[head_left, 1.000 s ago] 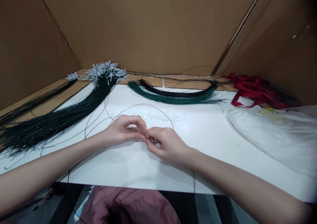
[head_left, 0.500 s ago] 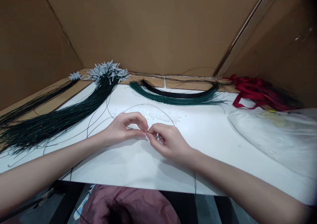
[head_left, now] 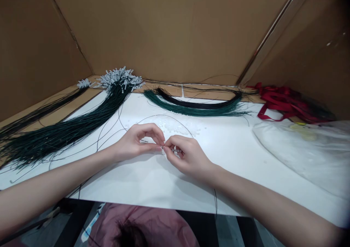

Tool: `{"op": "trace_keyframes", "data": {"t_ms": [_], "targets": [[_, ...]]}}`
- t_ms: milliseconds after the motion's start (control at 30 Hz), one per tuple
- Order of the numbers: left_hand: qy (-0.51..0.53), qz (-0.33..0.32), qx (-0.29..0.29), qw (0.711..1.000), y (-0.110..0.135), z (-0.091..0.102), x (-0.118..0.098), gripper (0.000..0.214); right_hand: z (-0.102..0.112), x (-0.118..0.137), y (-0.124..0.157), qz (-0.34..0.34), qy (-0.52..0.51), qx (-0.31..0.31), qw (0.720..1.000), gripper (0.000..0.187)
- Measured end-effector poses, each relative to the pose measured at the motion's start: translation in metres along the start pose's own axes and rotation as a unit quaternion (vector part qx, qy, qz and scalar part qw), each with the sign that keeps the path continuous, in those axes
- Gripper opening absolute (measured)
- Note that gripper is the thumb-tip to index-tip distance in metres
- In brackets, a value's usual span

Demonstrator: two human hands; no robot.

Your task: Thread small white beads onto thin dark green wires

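Observation:
My left hand (head_left: pixel 138 140) and my right hand (head_left: pixel 188 154) meet fingertip to fingertip above the white board. Thumb and forefinger of each are pinched on a thin beaded wire. A short row of white beads on this wire (head_left: pixel 176 151) shows between the curled fingers of my right hand; its tip is mostly covered by my fingertips. A thin dark wire arcs behind both hands. Just beyond my fingers, loose white beads (head_left: pixel 175 126) lie scattered on the board.
At left lies a large bundle of green wires with white beaded ends (head_left: pixel 120 80), beside a smaller bundle (head_left: pixel 84 83). Green and black wires (head_left: pixel 194 109) lie at the back. Red ribbon (head_left: pixel 281 103) and a clear plastic bag (head_left: pixel 308 152) are at right. Cardboard walls (head_left: pixel 169 32) enclose the board (head_left: pixel 153 187).
Both hands keep the same pinched pose at the same place on the board. Only a very slight shift of the whole view shows.

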State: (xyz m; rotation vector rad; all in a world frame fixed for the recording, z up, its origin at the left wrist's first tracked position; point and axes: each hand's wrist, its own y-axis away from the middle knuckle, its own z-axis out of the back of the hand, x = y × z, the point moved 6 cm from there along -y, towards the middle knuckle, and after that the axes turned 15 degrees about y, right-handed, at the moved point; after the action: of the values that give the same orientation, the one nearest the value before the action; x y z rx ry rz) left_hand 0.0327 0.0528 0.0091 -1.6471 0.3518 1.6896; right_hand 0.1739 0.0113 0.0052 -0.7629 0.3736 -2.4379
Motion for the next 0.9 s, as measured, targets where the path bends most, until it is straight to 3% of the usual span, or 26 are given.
{"op": "trace_keyframes", "data": {"t_ms": [900], "targets": [[0.013,-0.001,-0.002,1.0,0.0005,-0.0011,-0.0004,0.018,0.0,0.0,0.0,0.011,-0.003,-0.022,1.0,0.008]]}}
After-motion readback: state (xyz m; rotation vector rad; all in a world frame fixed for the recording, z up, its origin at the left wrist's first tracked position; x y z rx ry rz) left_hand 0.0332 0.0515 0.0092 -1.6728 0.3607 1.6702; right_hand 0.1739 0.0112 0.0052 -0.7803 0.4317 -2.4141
